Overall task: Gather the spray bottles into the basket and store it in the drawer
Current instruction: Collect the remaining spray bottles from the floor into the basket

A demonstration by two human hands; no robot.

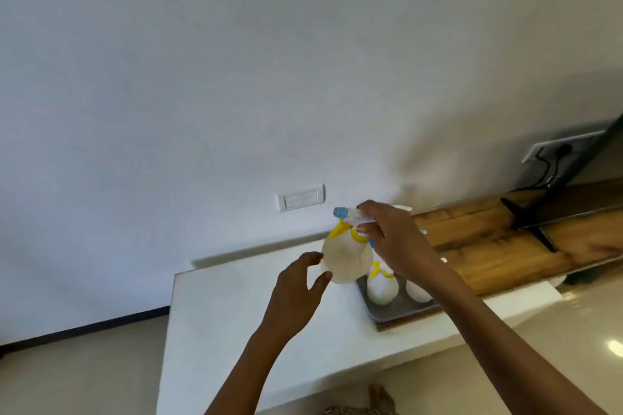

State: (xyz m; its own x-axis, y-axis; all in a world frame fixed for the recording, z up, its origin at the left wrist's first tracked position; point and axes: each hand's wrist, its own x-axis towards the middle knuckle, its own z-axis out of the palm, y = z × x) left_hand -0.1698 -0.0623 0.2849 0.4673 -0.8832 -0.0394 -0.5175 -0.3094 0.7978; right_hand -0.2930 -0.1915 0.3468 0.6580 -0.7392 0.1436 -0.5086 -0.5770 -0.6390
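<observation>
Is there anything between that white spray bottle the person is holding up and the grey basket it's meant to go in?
Nothing blocks the way. The right hand holds the white spray bottle with the yellow collar by its head, the left hand beside its body. The grey basket lies just right, already holding two white bottles, with some free floor in front.

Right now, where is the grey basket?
In the head view, the grey basket sits on the white counter right of centre, under the right hand, with two spray bottles inside it and the wooden shelf behind.
</observation>
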